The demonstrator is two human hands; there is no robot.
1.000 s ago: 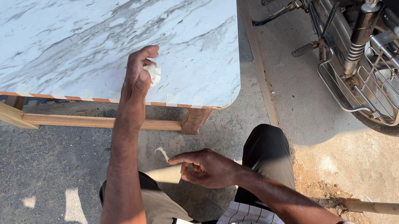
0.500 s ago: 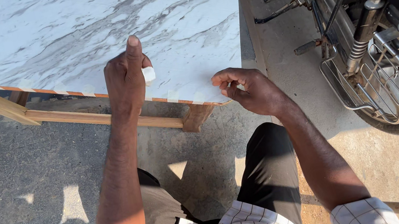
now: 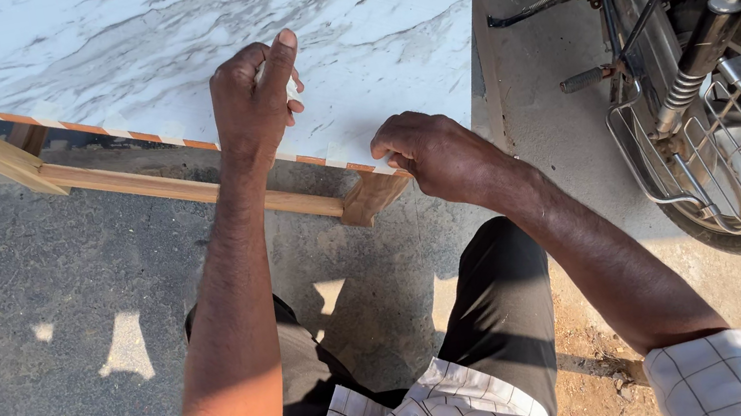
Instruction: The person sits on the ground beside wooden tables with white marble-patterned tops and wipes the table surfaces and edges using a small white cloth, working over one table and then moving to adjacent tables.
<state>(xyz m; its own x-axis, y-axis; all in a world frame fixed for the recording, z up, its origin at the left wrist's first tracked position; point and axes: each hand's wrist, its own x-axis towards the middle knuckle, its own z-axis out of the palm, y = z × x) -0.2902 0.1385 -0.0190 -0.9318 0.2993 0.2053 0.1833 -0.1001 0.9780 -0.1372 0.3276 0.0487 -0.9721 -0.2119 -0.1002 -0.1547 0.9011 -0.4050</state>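
A white marble-patterned slab [image 3: 159, 42] rests on a wooden frame [image 3: 152, 180] in front of me. My left hand [image 3: 254, 96] is closed around a small white object at the slab's near edge, thumb raised. My right hand [image 3: 432, 151] pinches the slab's near right corner with its fingertips, just above the frame's wooden corner block [image 3: 374, 197]. The slab's edge shows an orange and white strip.
A motorcycle [image 3: 711, 67] stands close on the right, its rear wheel, foot pegs and chrome guard beside my right arm. Grey concrete ground lies under the frame, with sandy ground near my right knee.
My right hand rose from my lap to the slab's near right corner. My left hand stayed at the slab's edge, holding the small white object.
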